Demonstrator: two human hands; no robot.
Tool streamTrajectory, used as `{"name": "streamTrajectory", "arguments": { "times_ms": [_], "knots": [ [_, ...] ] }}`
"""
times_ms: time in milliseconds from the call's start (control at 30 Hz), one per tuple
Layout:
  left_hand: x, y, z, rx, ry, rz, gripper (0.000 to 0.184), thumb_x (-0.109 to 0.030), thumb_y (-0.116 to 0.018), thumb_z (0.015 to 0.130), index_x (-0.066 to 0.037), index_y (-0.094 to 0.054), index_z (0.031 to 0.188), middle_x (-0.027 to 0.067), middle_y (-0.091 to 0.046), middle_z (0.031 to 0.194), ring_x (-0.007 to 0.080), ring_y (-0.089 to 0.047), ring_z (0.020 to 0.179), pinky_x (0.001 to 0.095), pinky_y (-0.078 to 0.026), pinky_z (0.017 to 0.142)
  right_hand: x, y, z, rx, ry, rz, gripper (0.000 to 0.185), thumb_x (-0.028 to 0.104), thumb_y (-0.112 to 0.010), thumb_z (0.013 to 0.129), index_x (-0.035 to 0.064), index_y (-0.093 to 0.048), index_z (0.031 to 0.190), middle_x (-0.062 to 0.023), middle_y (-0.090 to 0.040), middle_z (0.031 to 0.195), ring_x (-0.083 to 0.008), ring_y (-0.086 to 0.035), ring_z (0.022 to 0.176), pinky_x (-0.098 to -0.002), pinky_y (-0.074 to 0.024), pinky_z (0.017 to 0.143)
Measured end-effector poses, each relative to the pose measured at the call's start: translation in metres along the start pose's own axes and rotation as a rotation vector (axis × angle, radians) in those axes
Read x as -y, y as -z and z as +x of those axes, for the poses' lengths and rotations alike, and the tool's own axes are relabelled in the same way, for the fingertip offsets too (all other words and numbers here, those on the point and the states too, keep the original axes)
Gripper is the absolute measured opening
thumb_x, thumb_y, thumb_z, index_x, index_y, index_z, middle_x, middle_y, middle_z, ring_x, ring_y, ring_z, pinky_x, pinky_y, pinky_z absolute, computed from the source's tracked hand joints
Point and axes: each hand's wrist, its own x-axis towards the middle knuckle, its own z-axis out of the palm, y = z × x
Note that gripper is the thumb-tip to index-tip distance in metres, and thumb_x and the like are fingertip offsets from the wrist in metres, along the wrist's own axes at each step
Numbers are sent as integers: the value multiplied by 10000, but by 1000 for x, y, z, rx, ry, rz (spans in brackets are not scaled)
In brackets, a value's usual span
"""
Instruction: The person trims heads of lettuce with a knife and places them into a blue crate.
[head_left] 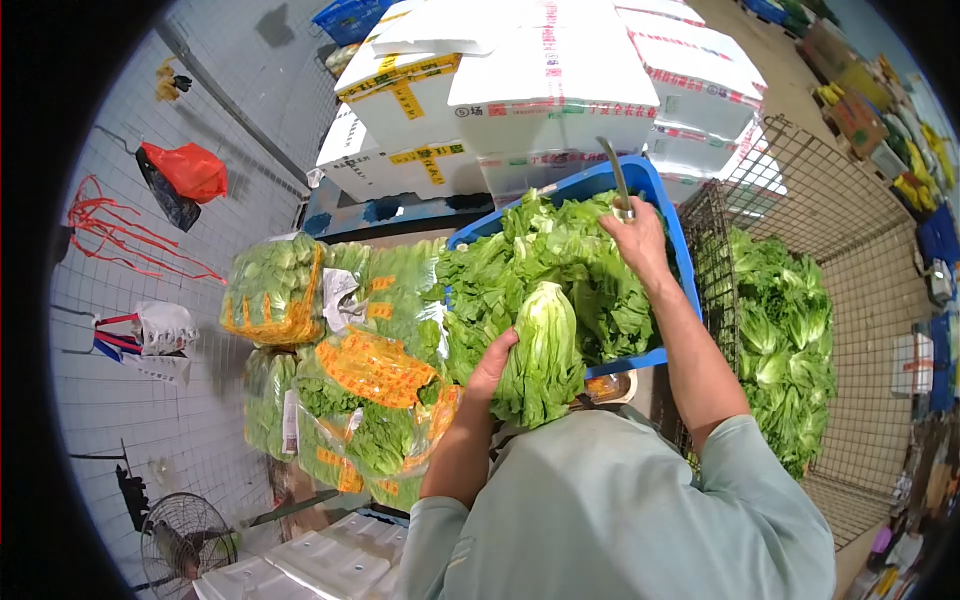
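My left hand (490,368) is wrapped round a head of romaine lettuce (547,345), its pale cut base pointing away from me. The lettuce is close to my body, over the near side of a blue crate (686,262). In my right hand (640,238) is a knife (613,165), its long, slightly curved blade pointing up and away above the crate's far right part. Loose green lettuce leaves (590,225) fill the crate under both hands. The knife's handle is mostly hidden by my fingers.
Plastic bags of lettuce (270,285) with orange print are stacked to the left. White foam boxes (555,75) stand behind the crate. On the right, a wire mesh cage (850,220) holds lettuce heads (785,340). A fan (185,540) is at lower left.
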Motion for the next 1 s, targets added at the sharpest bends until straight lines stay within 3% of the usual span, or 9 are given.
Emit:
{"name": "streamTrajectory", "arguments": {
  "times_ms": [33,67,133,267,333,567,700,867,1000],
  "knots": [
    [-1,27,11,-11,10,-2,599,-403,-540,880,-36,-450,1346,147,-558,1272,276,-567,1119,423,-458,978,-20,-4,0,-137,214,-295,304,231,-670,749,-1,-609,936,-101,-587,782,-201,-569,673,-367,-459,596],
    [-3,33,15,-10,6,0,599,-403,-540,880,-36,-450,1346,147,-558,1272,276,-567,1119,423,-458,978,-29,-5,-7,-86,190,-193,347,270,-656,734,-9,-620,937,-135,-598,780,-226,-570,734,-381,-459,666],
    [-3,35,20,62,-64,-41,599,-428,-489,894,-38,-450,1347,157,-554,1273,298,-560,1126,438,-450,985,-17,-1,-30,234,-186,108,334,263,-652,736,-8,-633,930,-128,-612,782,-234,-569,709,-363,-462,664],
    [-2,38,27,-49,-117,13,598,-462,-397,921,-38,-459,1339,154,-559,1265,305,-566,1105,453,-452,970,-5,-15,-77,377,-228,297,229,225,-658,781,14,-650,872,-43,-609,713,-120,-531,653,-281,-430,608],
    [-2,28,31,-165,-147,34,588,-466,-357,938,-44,-466,1334,148,-565,1257,301,-569,1097,456,-449,967,-3,-22,-87,391,-158,385,144,170,-648,822,34,-637,866,27,-551,653,-48,-450,511,-232,-347,456],
    [-11,43,48,-150,-136,62,611,-476,-299,937,-36,-475,1324,152,-559,1263,309,-553,1118,459,-434,970,-7,-15,-95,375,-158,343,125,152,-665,812,34,-632,834,28,-549,644,-60,-463,545,-242,-365,494],
    [-10,44,54,-146,-149,118,612,-467,-308,942,-25,-454,1339,153,-556,1270,305,-549,1129,453,-423,989,-5,-22,-102,417,-174,298,151,157,-679,780,21,-637,830,6,-591,682,-88,-508,628,-259,-410,573],
    [-9,24,39,-105,-124,113,565,-323,-629,836,-32,-492,1301,136,-616,1173,266,-618,1013,415,-508,901,-9,-25,-97,441,-195,173,161,140,-680,721,13,-617,798,2,-569,660,-90,-490,597,-262,-399,550],
    [-19,-19,20,-72,-157,230,552,-312,-629,836,-33,-499,1295,95,-614,1175,194,-606,1028,339,-498,907,-10,-13,-83,595,-389,216,254,171,-655,675,-16,-643,846,-59,-579,632,-153,-533,570,-323,-438,558]
  ]
}}
